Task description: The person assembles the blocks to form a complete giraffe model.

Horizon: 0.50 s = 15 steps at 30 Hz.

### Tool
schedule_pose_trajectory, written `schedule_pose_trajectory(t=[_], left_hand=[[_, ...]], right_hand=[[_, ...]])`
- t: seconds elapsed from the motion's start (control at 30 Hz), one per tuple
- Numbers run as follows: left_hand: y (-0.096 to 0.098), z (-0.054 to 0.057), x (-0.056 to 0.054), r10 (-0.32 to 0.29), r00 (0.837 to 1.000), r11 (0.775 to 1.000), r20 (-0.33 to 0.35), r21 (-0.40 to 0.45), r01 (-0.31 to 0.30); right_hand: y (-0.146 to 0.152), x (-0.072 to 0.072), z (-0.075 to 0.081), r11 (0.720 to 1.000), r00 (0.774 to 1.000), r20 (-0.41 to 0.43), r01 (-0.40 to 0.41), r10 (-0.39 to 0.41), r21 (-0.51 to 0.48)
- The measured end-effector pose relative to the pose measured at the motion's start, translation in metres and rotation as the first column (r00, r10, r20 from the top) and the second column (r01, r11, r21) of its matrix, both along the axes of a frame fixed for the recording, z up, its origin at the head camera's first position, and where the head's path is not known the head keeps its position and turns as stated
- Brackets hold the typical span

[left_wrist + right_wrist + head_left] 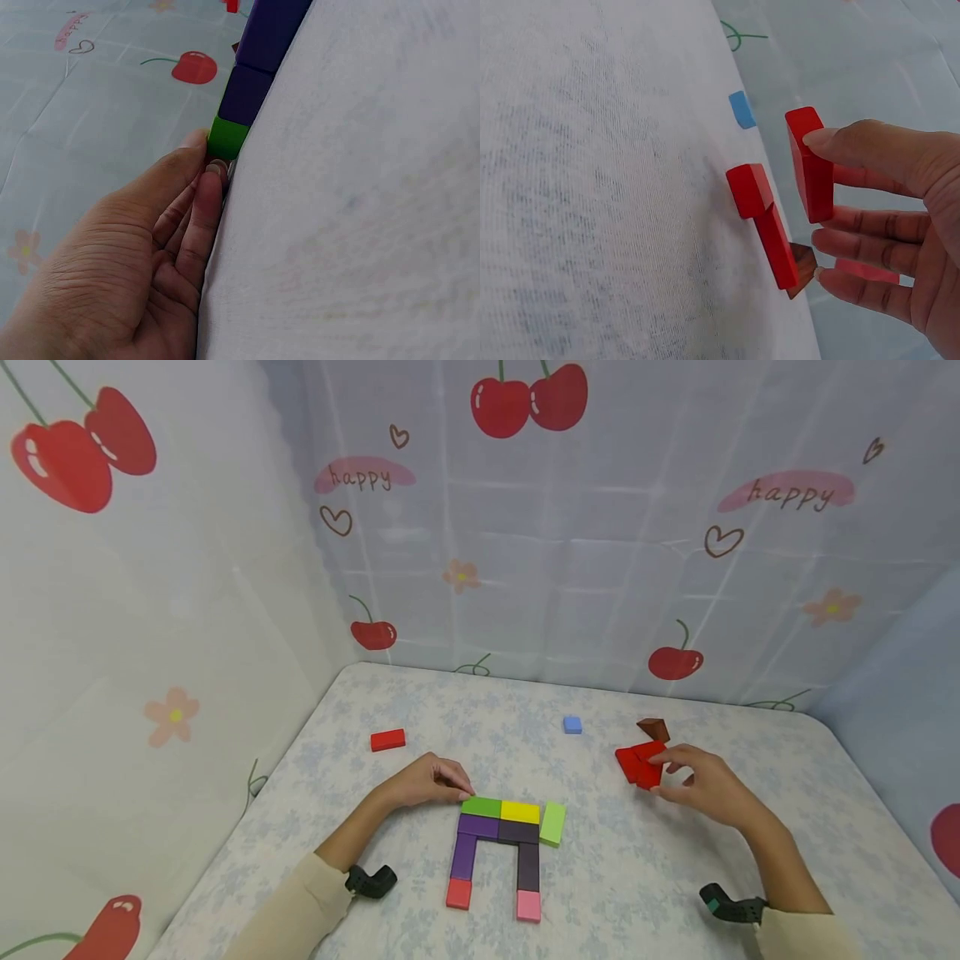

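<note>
My left hand (427,779) is at the far left corner of the block figure, thumb and curled fingers pinching the end of a green block (481,807). In the left wrist view that green block (228,138) sits beyond the fingertips. Beside it lies a yellow block (521,812), with purple blocks (463,857) and dark blocks (528,867) below. At right, my right hand (705,783) pinches a red block (814,169) between thumb and finger. It is above other red blocks (776,251), next to a brown triangular block (654,728).
A light green block (552,823) stands at the figure's right side. Red (459,894) and pink (528,906) blocks end its two legs. Farther back lie a lone red block (387,740) and a small blue block (572,725). Printed curtains (525,552) border the table.
</note>
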<state>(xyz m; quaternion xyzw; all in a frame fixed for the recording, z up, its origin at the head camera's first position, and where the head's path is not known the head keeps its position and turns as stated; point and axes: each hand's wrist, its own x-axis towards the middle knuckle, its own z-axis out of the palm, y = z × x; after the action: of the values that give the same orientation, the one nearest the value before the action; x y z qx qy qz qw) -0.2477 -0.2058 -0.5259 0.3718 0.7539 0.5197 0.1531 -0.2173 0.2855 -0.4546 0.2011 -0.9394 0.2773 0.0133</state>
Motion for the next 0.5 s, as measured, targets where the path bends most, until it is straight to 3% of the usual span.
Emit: schedule_pose_trajectory(t=[0.5], left_hand=[[0.001, 0.002, 0.002, 0.025, 1.0, 0.999, 0.007, -0.029, -0.025]], right_hand=[[-0.037, 0.011, 0.007, 0.998, 0.998, -0.049, -0.052, 0.051, -0.018]])
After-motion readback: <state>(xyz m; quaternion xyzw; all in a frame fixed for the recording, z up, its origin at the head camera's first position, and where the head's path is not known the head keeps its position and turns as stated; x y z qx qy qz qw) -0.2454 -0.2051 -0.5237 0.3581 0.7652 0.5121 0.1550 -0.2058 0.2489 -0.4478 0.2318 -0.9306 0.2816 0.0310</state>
